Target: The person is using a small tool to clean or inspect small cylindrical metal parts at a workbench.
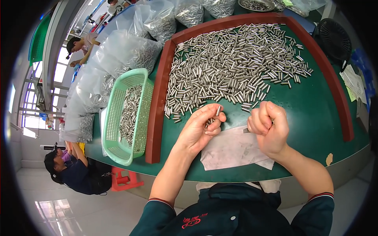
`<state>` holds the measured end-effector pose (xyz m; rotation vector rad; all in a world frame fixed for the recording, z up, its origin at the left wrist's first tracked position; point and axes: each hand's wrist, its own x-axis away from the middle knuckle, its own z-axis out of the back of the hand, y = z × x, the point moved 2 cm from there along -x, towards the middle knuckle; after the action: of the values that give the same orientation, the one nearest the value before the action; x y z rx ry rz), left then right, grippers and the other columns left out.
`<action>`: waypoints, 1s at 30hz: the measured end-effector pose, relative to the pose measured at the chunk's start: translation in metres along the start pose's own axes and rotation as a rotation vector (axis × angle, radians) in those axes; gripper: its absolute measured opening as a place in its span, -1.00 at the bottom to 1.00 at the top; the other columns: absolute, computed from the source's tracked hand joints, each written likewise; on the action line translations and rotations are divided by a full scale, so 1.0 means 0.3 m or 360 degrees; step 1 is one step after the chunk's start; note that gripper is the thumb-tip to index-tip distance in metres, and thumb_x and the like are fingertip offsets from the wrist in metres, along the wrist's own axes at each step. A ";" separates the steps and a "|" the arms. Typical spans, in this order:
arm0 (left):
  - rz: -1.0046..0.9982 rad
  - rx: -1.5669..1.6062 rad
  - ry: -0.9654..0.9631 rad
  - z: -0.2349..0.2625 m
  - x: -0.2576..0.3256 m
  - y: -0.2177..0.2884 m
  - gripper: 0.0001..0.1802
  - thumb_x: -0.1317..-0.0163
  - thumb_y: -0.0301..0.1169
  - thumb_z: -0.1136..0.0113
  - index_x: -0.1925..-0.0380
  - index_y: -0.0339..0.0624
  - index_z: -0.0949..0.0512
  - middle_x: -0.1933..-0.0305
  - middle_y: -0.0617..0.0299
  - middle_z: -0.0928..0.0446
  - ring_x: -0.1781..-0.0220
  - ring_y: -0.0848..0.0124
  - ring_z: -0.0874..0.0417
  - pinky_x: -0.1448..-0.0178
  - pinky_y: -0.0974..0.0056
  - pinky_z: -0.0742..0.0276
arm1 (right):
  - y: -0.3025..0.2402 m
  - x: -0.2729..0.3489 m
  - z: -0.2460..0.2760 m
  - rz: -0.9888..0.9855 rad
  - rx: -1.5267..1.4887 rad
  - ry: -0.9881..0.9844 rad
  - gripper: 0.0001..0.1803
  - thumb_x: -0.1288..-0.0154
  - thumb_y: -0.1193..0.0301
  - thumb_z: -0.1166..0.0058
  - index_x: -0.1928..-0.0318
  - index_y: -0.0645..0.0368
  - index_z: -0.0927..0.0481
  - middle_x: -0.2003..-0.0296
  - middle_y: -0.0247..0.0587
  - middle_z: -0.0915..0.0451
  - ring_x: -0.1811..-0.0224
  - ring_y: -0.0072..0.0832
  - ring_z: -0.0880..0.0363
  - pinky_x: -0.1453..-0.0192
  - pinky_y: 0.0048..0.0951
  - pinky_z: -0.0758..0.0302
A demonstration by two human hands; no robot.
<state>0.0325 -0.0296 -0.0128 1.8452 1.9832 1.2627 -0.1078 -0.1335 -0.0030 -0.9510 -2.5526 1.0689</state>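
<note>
My left hand (204, 125) is curled round a few short metal pins, with one pin (218, 111) upright between thumb and forefinger. To its right, my right hand (268, 125) is closed, its thumb and fingers pressed together. The end of a metal pin (246, 130) shows at the lower edge of that fist; what else lies inside is hidden. Beneath both hands lies a stained whitish cloth (224, 151) on the green tabletop (307, 118). Just beyond my fingers spreads a wide heap of shiny metal pins (232, 63).
Dark red wooden rails (157, 106) border the heap. Left of them stands a light green plastic basket (118, 152) holding pins. Clear bags (143, 53) full of pins line the table's left and far sides. A black fan (334, 37) is at right. Co-workers (76, 169) sit at left.
</note>
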 end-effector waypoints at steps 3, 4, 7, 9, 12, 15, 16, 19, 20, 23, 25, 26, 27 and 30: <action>-0.0087 0.0080 0.0110 -0.001 -0.001 0.005 -0.66 -0.31 -0.22 0.27 0.49 -0.20 -0.38 0.52 0.18 -0.38 0.64 0.58 -0.17 0.59 0.52 -0.07 | -0.001 -0.001 -0.002 -0.0007 0.0021 0.0003 -0.59 -0.21 0.30 0.33 0.77 0.09 -0.06 0.86 -0.44 -0.04 0.79 -0.69 0.14 0.67 -0.58 0.10; -0.0083 0.0080 0.0110 0.009 -0.005 0.004 -0.66 -0.31 -0.22 0.27 0.49 -0.20 -0.38 0.52 0.18 -0.38 0.64 0.58 -0.17 0.59 0.52 -0.07 | -0.001 -0.002 -0.001 -0.0008 0.0033 -0.0002 -0.60 -0.21 0.30 0.33 0.76 0.09 -0.06 0.86 -0.44 -0.04 0.79 -0.69 0.14 0.67 -0.58 0.10; -0.0335 -0.0217 0.0060 0.013 -0.012 0.017 -0.57 -0.32 -0.16 0.24 0.64 -0.19 -0.35 0.71 0.35 -0.19 0.71 0.61 -0.06 0.65 0.46 0.04 | -0.003 -0.001 0.002 -0.0012 0.0031 -0.0006 -0.60 -0.21 0.31 0.34 0.76 0.09 -0.06 0.86 -0.43 -0.04 0.78 -0.68 0.14 0.66 -0.57 0.09; -0.0594 -0.1032 0.0299 0.015 -0.010 0.036 -0.62 -0.30 -0.23 0.16 0.62 -0.23 -0.40 0.76 0.43 -0.16 0.73 0.65 -0.04 0.65 0.48 0.08 | -0.003 0.000 0.000 -0.0014 0.0031 -0.0010 -0.60 -0.21 0.31 0.34 0.76 0.09 -0.06 0.86 -0.43 -0.04 0.78 -0.68 0.14 0.66 -0.58 0.10; -0.1182 -0.1978 0.0688 -0.013 -0.021 0.036 -0.84 -0.20 -0.42 0.01 0.41 -0.29 -0.49 0.75 0.33 -0.30 0.71 0.62 -0.25 0.63 0.44 -0.15 | -0.007 0.000 -0.003 -0.0018 0.0036 -0.0010 -0.60 -0.22 0.32 0.35 0.76 0.09 -0.06 0.86 -0.44 -0.04 0.78 -0.68 0.13 0.66 -0.58 0.10; -0.1249 -0.2309 0.0708 -0.024 -0.026 0.028 -0.87 -0.16 -0.47 -0.01 0.32 -0.24 -0.50 0.78 0.26 -0.32 0.76 0.52 -0.29 0.62 0.39 -0.20 | -0.008 0.000 -0.002 -0.0023 0.0040 -0.0008 -0.60 -0.22 0.33 0.36 0.77 0.09 -0.06 0.86 -0.44 -0.04 0.78 -0.68 0.13 0.66 -0.59 0.10; -0.1299 -0.2522 0.0688 -0.028 -0.029 0.025 -0.86 -0.17 -0.46 -0.01 0.29 -0.24 -0.49 0.81 0.30 -0.26 0.78 0.55 -0.22 0.64 0.41 -0.15 | -0.008 0.000 -0.003 -0.0026 0.0042 -0.0010 -0.60 -0.22 0.33 0.36 0.77 0.09 -0.06 0.86 -0.44 -0.05 0.77 -0.68 0.12 0.66 -0.59 0.10; -0.1319 -0.2736 0.0718 -0.027 -0.041 0.029 -0.86 -0.12 -0.48 -0.04 0.30 -0.19 -0.49 0.77 0.11 -0.36 0.76 0.30 -0.39 0.62 0.27 -0.25 | -0.009 0.000 -0.004 -0.0038 0.0051 -0.0002 -0.59 -0.22 0.33 0.35 0.77 0.09 -0.06 0.86 -0.44 -0.05 0.77 -0.68 0.11 0.65 -0.59 0.10; -0.1340 -0.2871 0.0757 -0.027 -0.044 0.031 -0.87 -0.11 -0.48 -0.05 0.30 -0.19 -0.48 0.75 0.08 -0.39 0.75 0.22 -0.42 0.61 0.23 -0.27 | -0.009 0.000 -0.002 -0.0036 0.0050 0.0002 -0.59 -0.22 0.33 0.35 0.77 0.09 -0.06 0.86 -0.44 -0.05 0.77 -0.68 0.11 0.65 -0.59 0.10; -0.1301 -0.2945 0.0827 -0.027 -0.041 0.031 -0.86 -0.07 -0.48 -0.08 0.32 -0.19 -0.46 0.75 0.07 -0.40 0.73 0.16 -0.44 0.61 0.19 -0.27 | -0.008 0.001 0.001 -0.0035 0.0052 0.0011 -0.59 -0.22 0.32 0.35 0.77 0.09 -0.06 0.86 -0.44 -0.05 0.77 -0.68 0.10 0.65 -0.59 0.09; -0.1282 -0.2979 0.0853 -0.021 -0.034 0.031 -0.84 -0.05 -0.48 -0.10 0.31 -0.18 -0.45 0.76 0.08 -0.40 0.73 0.16 -0.44 0.61 0.19 -0.27 | -0.008 0.000 0.002 -0.0042 0.0040 0.0001 -0.59 -0.22 0.33 0.36 0.77 0.09 -0.06 0.86 -0.44 -0.05 0.77 -0.68 0.10 0.65 -0.59 0.09; -0.1290 -0.2990 0.0857 -0.015 -0.029 0.033 -0.83 -0.05 -0.48 -0.10 0.31 -0.18 -0.45 0.76 0.08 -0.41 0.72 0.15 -0.45 0.61 0.18 -0.27 | -0.007 0.000 0.000 -0.0042 0.0037 0.0004 -0.59 -0.22 0.33 0.36 0.77 0.09 -0.06 0.86 -0.44 -0.05 0.77 -0.68 0.10 0.65 -0.59 0.09; -0.1322 -0.2990 0.0852 -0.010 -0.031 0.034 -0.85 -0.05 -0.48 -0.10 0.33 -0.18 -0.45 0.76 0.08 -0.40 0.72 0.15 -0.44 0.61 0.19 -0.27 | -0.009 0.000 -0.003 -0.0036 0.0046 0.0001 -0.59 -0.22 0.33 0.36 0.77 0.09 -0.06 0.86 -0.44 -0.05 0.77 -0.68 0.10 0.65 -0.59 0.09; -0.1287 -0.3021 0.0837 -0.023 -0.033 0.038 -0.88 -0.05 -0.48 -0.10 0.36 -0.19 -0.44 0.76 0.08 -0.40 0.73 0.15 -0.44 0.61 0.18 -0.26 | -0.008 0.001 -0.003 -0.0032 0.0060 0.0005 -0.59 -0.22 0.33 0.36 0.77 0.09 -0.06 0.86 -0.44 -0.06 0.77 -0.68 0.09 0.65 -0.60 0.08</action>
<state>0.0390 -0.0429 -0.0052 -0.1726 0.5126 1.9895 -0.1088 -0.1340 -0.0006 -0.9153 -2.5249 1.1049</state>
